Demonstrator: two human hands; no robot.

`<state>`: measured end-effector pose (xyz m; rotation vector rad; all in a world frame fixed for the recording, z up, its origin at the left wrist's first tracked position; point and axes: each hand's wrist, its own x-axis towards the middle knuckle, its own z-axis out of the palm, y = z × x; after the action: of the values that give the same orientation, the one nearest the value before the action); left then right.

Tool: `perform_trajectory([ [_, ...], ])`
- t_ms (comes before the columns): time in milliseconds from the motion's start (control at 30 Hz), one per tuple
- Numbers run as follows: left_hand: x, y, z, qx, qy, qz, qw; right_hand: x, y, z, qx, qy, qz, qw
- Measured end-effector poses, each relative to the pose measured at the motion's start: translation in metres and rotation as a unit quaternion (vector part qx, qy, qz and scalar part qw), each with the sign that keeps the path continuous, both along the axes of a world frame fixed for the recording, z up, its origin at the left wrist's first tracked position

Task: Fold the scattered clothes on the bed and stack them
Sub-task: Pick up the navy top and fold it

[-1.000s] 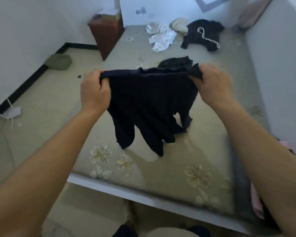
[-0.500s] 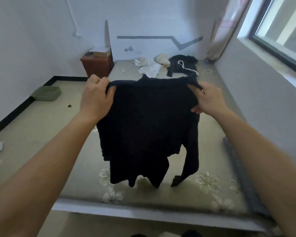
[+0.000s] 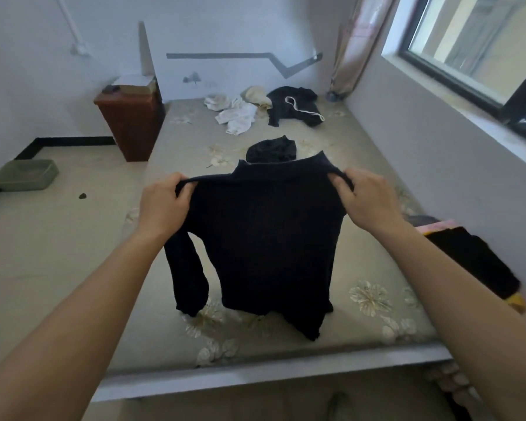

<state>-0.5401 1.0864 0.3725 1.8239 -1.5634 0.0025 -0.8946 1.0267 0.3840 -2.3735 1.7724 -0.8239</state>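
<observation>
The task looks to be at an early stage. The left hand [image 3: 164,205] and the right hand [image 3: 366,200] each pinch one shoulder of a dark sweater [image 3: 264,238], fingers closed on the cloth, and hold it up spread over the near half of the bed [image 3: 377,183]. It is open and not yet folded; its lower hem seems to touch or almost touch the mattress near the front edge.

Much is left. At the far end of the bed lie white clothes [image 3: 236,115] in a loose heap, a cream piece [image 3: 257,94] beside them, and a black garment [image 3: 295,104] with a white cord. One more dark piece [image 3: 272,150] lies crumpled just behind the collar of the sweater. At the right edge there is dark cloth [image 3: 474,259] with pink and yellow under it; it may be a stack, but I cannot tell for sure.

The sweater is a fine ribbed knit, soft and limp, with a high collar and long sleeves; the left sleeve hangs free, and the right one is mostly hidden behind the body. The bed cover is smooth, beige, with pale flower prints. The far clothes are wrinkled and without clear shape.
</observation>
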Motion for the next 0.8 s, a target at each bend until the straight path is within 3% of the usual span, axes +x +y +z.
perform_trajectory([
  [100, 0.001, -0.007, -0.019, 0.032, 0.0, -0.01, 0.999, -0.003, 0.003, -0.013, 0.035, 0.011, -0.012, 0.999],
  [300, 0.003, -0.047, -0.025, 0.077, -0.002, -0.054, 0.996, -0.008, -0.026, -0.034, 0.1, -0.073, -0.032, 0.992],
  [600, 0.017, -0.165, -0.04, 0.215, -0.038, -0.076, 0.973, -0.009, -0.157, -0.071, 0.173, -0.069, 0.013, 0.982],
  [800, 0.033, -0.271, 0.008, 0.154, -0.064, -0.049, 0.985, 0.009, -0.266, -0.032, 0.079, -0.117, 0.017, 0.99],
])
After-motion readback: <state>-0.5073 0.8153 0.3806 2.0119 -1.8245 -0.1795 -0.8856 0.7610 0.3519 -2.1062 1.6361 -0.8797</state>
